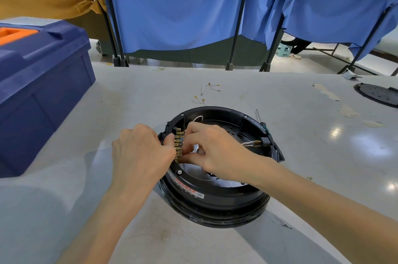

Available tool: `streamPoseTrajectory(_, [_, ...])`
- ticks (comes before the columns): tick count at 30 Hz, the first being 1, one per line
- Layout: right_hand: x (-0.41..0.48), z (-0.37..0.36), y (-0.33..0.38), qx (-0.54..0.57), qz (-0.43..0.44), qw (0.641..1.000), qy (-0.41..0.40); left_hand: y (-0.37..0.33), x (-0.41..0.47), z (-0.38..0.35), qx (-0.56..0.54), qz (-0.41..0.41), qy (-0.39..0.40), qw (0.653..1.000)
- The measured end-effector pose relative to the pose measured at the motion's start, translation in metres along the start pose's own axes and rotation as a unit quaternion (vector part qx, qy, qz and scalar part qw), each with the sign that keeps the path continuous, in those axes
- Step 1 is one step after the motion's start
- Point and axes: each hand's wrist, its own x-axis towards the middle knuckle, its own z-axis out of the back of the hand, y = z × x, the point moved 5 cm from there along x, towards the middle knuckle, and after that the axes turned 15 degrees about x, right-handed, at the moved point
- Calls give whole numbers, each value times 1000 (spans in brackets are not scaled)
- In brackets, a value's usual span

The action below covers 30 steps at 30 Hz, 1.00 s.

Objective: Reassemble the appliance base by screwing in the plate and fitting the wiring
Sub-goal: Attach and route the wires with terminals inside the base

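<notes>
Your left hand (140, 149) is curled over the near-left rim of the appliance base (215, 199), thumb against the brass terminal strip (178, 145), bracing it. Your right hand (213, 151) reaches inside the base, thumb and forefinger pinched at the lower tabs of that strip; whether a connector sits between them is hidden by your fingers. The base stands on the bench (150, 95) right in front of you, open side up, and a silver plate (193, 170) lies inside it with a screw head showing near the rim. This looks like the wiring step, not the screwing. White leads (249, 143) with brass ends lie loose at the right wall inside the base, so the next move likely calls for seating one spade squarely on its tab: push straight and keep the strip braced. More loose wires (210, 89) lie on the bench just beyond the base, and a screwdriver (261, 120) rests beside its far-right edge. A blue toolbox (43, 80) stands well off to your left
</notes>
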Motion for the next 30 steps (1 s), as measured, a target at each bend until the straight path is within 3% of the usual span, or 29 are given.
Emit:
streamPoseTrajectory(12, [3,1,4,-30,-8,998,46,2,1,-1,3,-10,-8,1000])
streamPoseTrajectory(30, [14,-11,7,-84,-44,995,41,1,2,-2,-14,-7,-5,1000])
